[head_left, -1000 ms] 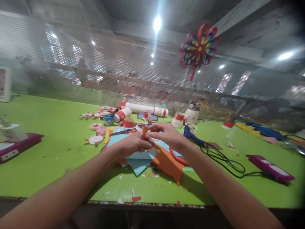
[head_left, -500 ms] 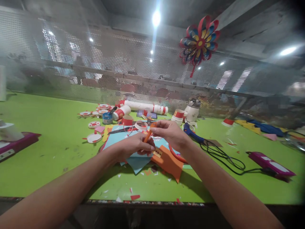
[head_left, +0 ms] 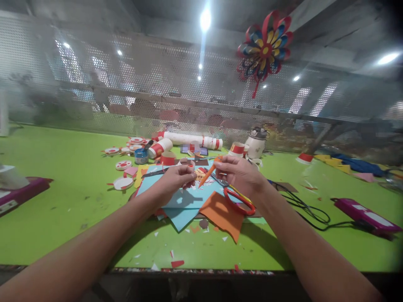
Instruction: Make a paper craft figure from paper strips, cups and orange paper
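Observation:
My right hand (head_left: 242, 176) is closed in a pinch on the upper end of a narrow orange paper strip (head_left: 206, 174), which slants down towards my left hand. My left hand (head_left: 176, 178) hovers just left of the strip with its fingers curled; whatever is at its fingertips is too small to make out. Both hands are above a pile of blue paper (head_left: 182, 203) and orange paper (head_left: 223, 214) on the green table (head_left: 63, 201). Red-handled scissors (head_left: 239, 201) lie on the pile under my right wrist.
Behind the pile lie white-and-red tubes (head_left: 189, 140), a blue pot (head_left: 141, 156), paper discs (head_left: 123, 183) and a white jar (head_left: 255, 144). A black cable (head_left: 308, 212) runs to a magenta box (head_left: 365, 214). Another magenta box (head_left: 22, 193) sits left. A paper pinwheel (head_left: 264, 48) hangs on the mesh screen.
My hands have drawn apart; the right hand has pulled the orange strip up and to the right, away from the left hand. The camera view has tipped slightly upward.

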Motion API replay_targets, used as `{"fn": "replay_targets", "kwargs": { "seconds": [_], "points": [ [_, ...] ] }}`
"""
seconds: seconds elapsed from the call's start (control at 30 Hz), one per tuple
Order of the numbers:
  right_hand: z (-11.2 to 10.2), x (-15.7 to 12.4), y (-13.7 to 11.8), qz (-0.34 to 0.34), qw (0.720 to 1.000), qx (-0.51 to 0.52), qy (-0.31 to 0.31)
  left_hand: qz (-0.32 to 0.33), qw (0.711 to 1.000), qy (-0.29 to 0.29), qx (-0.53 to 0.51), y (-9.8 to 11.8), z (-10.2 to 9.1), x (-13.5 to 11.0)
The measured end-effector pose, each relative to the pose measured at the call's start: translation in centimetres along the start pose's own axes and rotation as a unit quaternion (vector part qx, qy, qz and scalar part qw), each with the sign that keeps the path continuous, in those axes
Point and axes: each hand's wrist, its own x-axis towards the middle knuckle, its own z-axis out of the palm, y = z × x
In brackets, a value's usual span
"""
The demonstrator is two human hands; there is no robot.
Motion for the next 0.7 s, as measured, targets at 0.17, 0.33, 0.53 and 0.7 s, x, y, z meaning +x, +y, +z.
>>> {"fn": "replay_targets", "kwargs": {
  "seconds": [0.17,0.33,0.53,0.7],
  "points": [
    [0.1,0.0,0.4,0.033,0.998,-0.046,-0.024,0.003,1.0,-0.019,-0.002,0.6,0.4,-0.4],
    [-0.1,0.1,0.4,0.024,0.995,-0.086,-0.033,-0.012,0.999,-0.032,0.011,1.1,1.0,-0.8],
    [-0.2,0.1,0.5,0.033,0.992,-0.108,-0.048,-0.016,0.998,-0.047,0.026,1.6,1.3,-1.1],
    [-0.2,0.2,0.7,0.041,0.991,-0.115,-0.046,-0.017,0.998,-0.051,0.041,1.7,1.3,-1.2]
  ]
}}
